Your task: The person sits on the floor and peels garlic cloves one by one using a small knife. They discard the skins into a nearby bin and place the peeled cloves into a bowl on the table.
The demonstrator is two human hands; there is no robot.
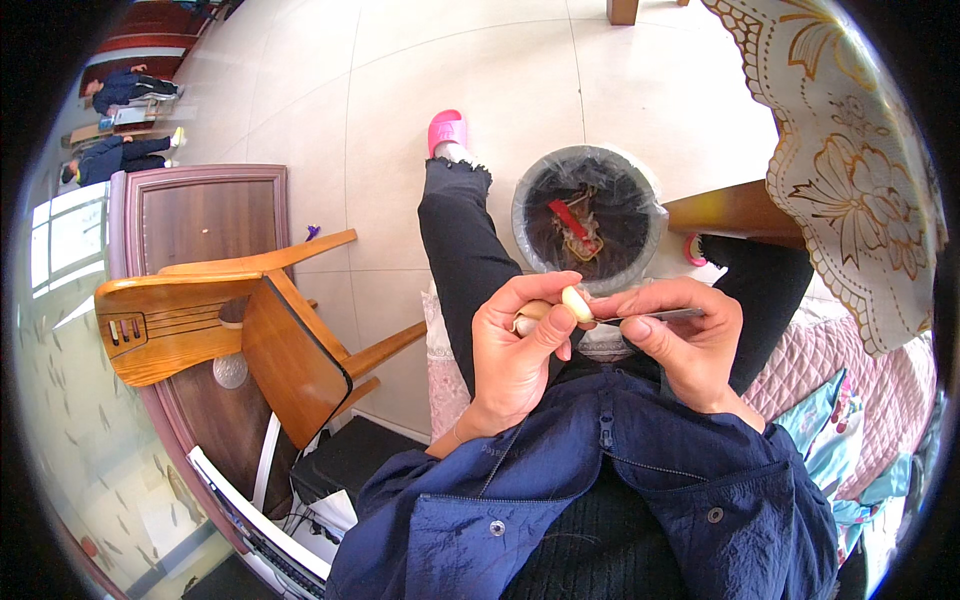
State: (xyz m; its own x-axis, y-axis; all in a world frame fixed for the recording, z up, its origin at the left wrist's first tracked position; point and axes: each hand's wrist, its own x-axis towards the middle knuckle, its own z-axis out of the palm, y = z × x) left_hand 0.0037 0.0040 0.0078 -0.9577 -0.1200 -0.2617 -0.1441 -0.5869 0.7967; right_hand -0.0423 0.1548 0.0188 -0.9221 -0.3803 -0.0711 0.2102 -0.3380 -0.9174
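Observation:
Between the thumb and index finger of my left hand [521,345] is a pale peeled garlic clove [576,303]. Other garlic in its skin [529,316] rests against the curled fingers of the same hand. My right hand [679,330] grips a thin metal blade or tool [679,314], its near end close to the clove and partly hidden by the fingers. Both hands meet just in front of my lap. Beyond them on the floor stands a round bin [525,259] with a clear plastic liner, holding a red piece and light scraps.
A wooden chair [296,352] stands at the left beside a brown panelled cabinet [210,217]. At the right hangs a patterned tablecloth [847,172] above a wooden table leg [731,214]. A pink quilted cover [810,352] lies under me. Two people are far off at the upper left.

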